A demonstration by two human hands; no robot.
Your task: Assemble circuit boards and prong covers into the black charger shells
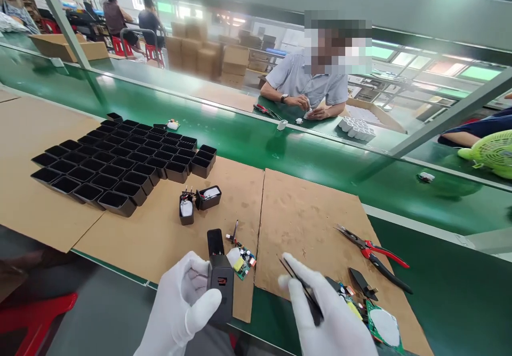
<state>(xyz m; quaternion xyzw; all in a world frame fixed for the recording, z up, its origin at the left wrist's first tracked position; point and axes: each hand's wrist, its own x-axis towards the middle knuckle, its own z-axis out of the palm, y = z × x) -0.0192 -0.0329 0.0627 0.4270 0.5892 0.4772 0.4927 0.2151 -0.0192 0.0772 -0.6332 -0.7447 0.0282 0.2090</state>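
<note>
My left hand (180, 297), in a white glove, grips a black charger casing (222, 292) with a port opening in its face; a black end piece stands up at its far end. Between the fingers of my white-gloved right hand (320, 302) is a pair of dark tweezers (301, 285), tips pointing away to the left. A circuit board (242, 263) with a white pad lies just beyond the casing. Farther off are two casings with parts inside, one upright (186, 210) and one tilted (209, 197). More circuit boards (383, 325) lie beside my right hand, partly hidden by it.
Rows of open black casings (108, 167) cover the left of the cardboard (304, 207). Red-and-black pliers (372, 255) lie at the right, near a loose black cover (362, 284). A co-worker (310, 81) sits across the green belt (240, 143). A green fan (494, 153) stands far right.
</note>
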